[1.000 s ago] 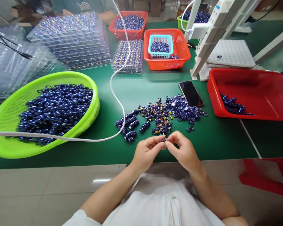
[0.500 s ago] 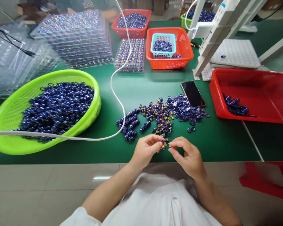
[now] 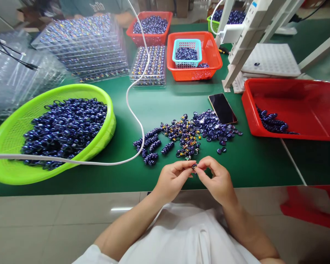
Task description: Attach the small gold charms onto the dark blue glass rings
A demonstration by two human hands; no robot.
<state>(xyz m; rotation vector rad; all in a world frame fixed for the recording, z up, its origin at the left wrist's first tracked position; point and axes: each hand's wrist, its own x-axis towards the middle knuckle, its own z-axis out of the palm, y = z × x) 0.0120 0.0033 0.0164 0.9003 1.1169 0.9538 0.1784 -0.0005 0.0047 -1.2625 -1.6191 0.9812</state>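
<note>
My left hand [image 3: 172,179] and my right hand [image 3: 217,178] meet at the near edge of the green table [image 3: 159,106], fingertips pinched together on one small dark blue part [image 3: 194,166]. Just beyond them lies a pile of loose blue parts with yellow bits [image 3: 187,134], with flat blue caps [image 3: 213,126] to its right and short stacked rows of blue parts [image 3: 151,145] to its left.
A lime basket of blue parts [image 3: 63,124] sits left, a white cable [image 3: 134,110] running across it. A red tray [image 3: 291,108] stands right, a phone [image 3: 222,108] beside it. Orange baskets [image 3: 194,55], clear trays [image 3: 85,47] and a white frame [image 3: 247,33] stand behind. Another person's arm [image 3: 123,18] shows at the far edge.
My hands, together a second ago, parted with the left keeping the part, and have now come together again, both pinching it.
</note>
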